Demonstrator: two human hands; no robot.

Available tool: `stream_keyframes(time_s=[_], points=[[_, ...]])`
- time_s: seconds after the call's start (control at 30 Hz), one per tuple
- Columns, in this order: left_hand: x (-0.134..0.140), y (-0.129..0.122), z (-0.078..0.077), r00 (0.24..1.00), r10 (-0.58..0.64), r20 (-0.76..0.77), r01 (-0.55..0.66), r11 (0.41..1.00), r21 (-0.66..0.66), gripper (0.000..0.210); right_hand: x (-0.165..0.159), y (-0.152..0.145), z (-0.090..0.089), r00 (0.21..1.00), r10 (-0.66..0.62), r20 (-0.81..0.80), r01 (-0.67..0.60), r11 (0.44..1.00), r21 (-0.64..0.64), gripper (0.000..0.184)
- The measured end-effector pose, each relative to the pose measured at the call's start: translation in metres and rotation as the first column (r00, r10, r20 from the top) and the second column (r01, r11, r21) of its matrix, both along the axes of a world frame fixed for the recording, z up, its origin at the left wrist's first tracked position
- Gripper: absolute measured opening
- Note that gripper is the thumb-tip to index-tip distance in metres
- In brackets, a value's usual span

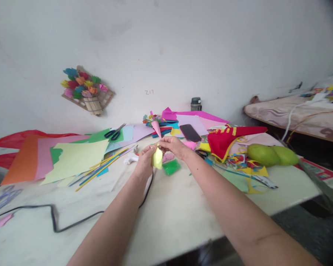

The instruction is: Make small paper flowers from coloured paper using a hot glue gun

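Yellow pc. [157,159] in L hand [145,159] + R hand [175,146], front tbl edge [194,246] well off

A pale, smudged wall [166,44] stands behind a white table [169,214].

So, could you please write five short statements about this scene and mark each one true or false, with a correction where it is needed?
1. The left hand holds a yellow piece. True.
2. The right hand holds the phone. False: the phone lies beyond the right hand, among the papers.
3. The scissors lie to the left of both hands. True.
4. The bottle lies on its side. False: the bottle stands upright near the wall.
5. The fruits are green. True.
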State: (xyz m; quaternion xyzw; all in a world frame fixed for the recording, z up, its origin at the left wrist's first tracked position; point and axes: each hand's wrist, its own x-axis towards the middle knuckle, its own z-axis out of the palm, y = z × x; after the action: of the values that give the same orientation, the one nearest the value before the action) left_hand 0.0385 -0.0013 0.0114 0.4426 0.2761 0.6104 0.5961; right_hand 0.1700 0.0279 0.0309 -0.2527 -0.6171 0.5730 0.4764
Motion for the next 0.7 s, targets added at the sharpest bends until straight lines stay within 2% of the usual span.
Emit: stream_keyframes(time_s=[0.1,0.27,0.4,0.7], points=[[-0.001,-0.0004,0.0013,1.0,0.014,-0.018,-0.014,1.0,-0.019,0.02,0.0022,0.0019,-0.0008,1.0,0.002,0.001,-0.002,1.0,0.027,0.023],[-0.0022,-0.0023,0.0036,0.998,-0.035,-0.046,0.034,0.999,-0.03,0.023,0.0068,0.001,0.0002,0.998,0.053,0.017,-0.054,0.995,0.084,0.026],[-0.004,-0.0018,0.0036,0.999,-0.018,-0.036,0.016,0.998,-0.058,0.023,0.0055,-0.0022,0.0026,0.996,0.041,0.077,-0.047,0.995,0.091,0.026],[-0.0029,-0.0063,0.0061,0.992,-0.12,-0.043,0.115,0.988,-0.104,0.022,0.0101,-0.0016,0.0029,0.987,0.022,0.162,-0.038,0.994,0.099,0.024]])
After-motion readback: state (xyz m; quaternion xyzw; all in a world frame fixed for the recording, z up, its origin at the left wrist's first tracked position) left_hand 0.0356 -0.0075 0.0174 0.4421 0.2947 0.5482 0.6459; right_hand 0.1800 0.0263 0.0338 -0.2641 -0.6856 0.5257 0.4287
